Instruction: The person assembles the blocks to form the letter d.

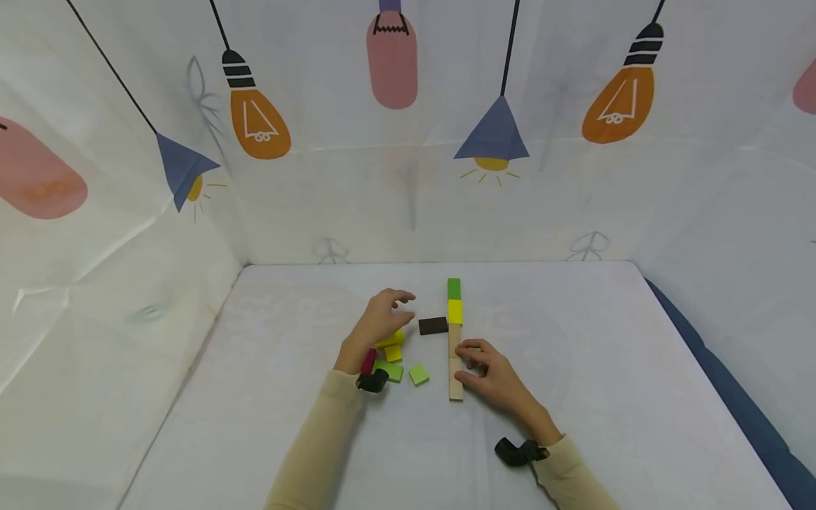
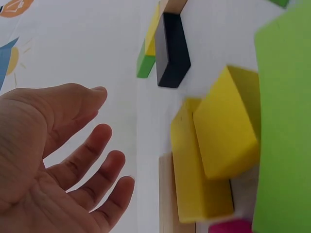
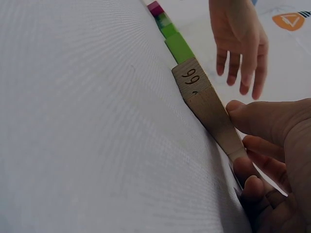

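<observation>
1. Plain wooden blocks (image 1: 455, 388) — row's near end, touching the yellow block (image 1: 455, 312).
2. Right hand (image 1: 496, 379) touches them; I can't tell if pinching.
3. Left hand (image 1: 377, 322) spread, empty — best keep edges flush.

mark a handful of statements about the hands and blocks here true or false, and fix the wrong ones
1. A yellow block lies between a green block and the wooden blocks. True.
2. The left hand is gripping the black block. False: the left hand holds nothing, and the black block lies apart from it.
3. The right hand has its fingertips at the wooden blocks. True.
4. In the head view, the black block lies to the right of the wooden blocks. False: it lies to their left.
5. The black block is farther from the wearer than the green block. False: the green block is farther.
</observation>
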The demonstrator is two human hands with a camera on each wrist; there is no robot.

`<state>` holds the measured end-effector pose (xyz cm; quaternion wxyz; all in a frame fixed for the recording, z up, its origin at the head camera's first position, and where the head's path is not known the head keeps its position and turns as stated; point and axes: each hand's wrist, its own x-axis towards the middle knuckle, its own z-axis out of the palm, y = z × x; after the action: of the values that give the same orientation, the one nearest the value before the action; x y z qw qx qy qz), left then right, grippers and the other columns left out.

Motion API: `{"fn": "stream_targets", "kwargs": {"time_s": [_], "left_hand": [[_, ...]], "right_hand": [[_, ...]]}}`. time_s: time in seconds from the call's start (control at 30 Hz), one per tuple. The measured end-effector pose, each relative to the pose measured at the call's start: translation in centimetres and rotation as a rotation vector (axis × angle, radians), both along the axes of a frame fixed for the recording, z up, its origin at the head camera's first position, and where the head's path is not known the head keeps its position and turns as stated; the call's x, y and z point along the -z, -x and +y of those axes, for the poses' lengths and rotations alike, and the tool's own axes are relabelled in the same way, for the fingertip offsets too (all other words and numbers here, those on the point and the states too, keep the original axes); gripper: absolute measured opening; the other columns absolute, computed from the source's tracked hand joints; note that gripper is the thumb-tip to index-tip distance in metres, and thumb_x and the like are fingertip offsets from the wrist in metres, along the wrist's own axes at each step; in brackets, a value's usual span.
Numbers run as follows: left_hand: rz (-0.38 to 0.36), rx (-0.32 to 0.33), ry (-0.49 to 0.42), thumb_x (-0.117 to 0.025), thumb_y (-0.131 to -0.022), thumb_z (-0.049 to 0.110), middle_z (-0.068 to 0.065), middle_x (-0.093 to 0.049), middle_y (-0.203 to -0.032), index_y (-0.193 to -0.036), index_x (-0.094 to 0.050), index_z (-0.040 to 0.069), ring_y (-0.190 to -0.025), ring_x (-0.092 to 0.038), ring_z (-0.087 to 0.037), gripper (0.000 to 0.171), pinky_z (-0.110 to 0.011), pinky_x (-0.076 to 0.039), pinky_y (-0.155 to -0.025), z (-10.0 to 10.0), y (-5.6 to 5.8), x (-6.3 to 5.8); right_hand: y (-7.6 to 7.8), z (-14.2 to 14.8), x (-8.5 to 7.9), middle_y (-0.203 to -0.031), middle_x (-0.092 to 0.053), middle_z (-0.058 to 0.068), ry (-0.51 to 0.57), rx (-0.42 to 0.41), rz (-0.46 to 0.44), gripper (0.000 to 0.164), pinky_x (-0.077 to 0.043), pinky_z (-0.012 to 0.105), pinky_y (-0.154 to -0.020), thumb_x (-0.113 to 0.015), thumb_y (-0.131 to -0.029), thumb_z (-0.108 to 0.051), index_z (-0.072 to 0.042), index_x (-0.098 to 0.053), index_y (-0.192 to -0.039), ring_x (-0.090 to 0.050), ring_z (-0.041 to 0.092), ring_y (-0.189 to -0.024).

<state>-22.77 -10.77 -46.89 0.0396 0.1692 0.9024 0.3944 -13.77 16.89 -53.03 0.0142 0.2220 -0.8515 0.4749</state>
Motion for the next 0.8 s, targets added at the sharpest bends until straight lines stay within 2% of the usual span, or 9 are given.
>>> {"fn": "stream_targets", "kwargs": {"time_s": [0.33,0.5,0.63,0.8], "left_hand": [[-0.103,-0.098,0.053,-0.071,-0.093,0.015,-0.012,-0.068,-0.125,-0.13,-0.07,0.009,-0.113,-0.062,-0.032,0.037,-0.048,-0.054,-0.099,-2.9,-0.4,0.4],[-0.097,-0.136,0.052,-0.072,-0.092,0.014,-0.013,-0.068,-0.123,-0.128,-0.071,0.009,-0.112,-0.061,-0.034,0.036,-0.05,-0.053,-0.099,-3.7,-1.2,0.8],[-0.067,-0.121,0.084,-0.073,-0.092,0.012,-0.012,-0.068,-0.12,-0.126,-0.071,0.009,-0.105,-0.063,-0.028,0.034,-0.046,-0.055,-0.094,-4.2,-2.3,0.9],[-0.069,-0.082,0.102,-0.074,-0.09,0.007,-0.009,-0.068,-0.113,-0.123,-0.072,0.009,-0.097,-0.062,-0.022,0.033,-0.04,-0.056,-0.087,-3.9,-3.3,0.7]], "right_hand": [[0.1,-0.2,-0.2,-0.132,-0.062,0.012,0.002,-0.001,-0.004,0.043,-0.052,0.022,-0.071,-0.083,-0.087,-0.012,-0.001,-0.071,-0.127,-0.06,0.011,-0.091],[0.1,-0.2,-0.2,-0.132,-0.062,0.012,0.0,0.0,-0.003,0.043,-0.052,0.022,-0.071,-0.083,-0.086,-0.012,0.0,-0.071,-0.127,-0.061,0.011,-0.092],[0.2,-0.3,-0.2,-0.131,-0.062,0.012,0.003,-0.006,-0.001,0.043,-0.052,0.022,-0.072,-0.083,-0.086,-0.012,0.0,-0.071,-0.126,-0.061,0.012,-0.092],[0.2,-0.2,-0.3,-0.131,-0.063,0.012,-0.006,-0.002,0.014,0.043,-0.052,0.022,-0.071,-0.084,-0.086,-0.011,0.0,-0.072,-0.126,-0.061,0.013,-0.091]]}}
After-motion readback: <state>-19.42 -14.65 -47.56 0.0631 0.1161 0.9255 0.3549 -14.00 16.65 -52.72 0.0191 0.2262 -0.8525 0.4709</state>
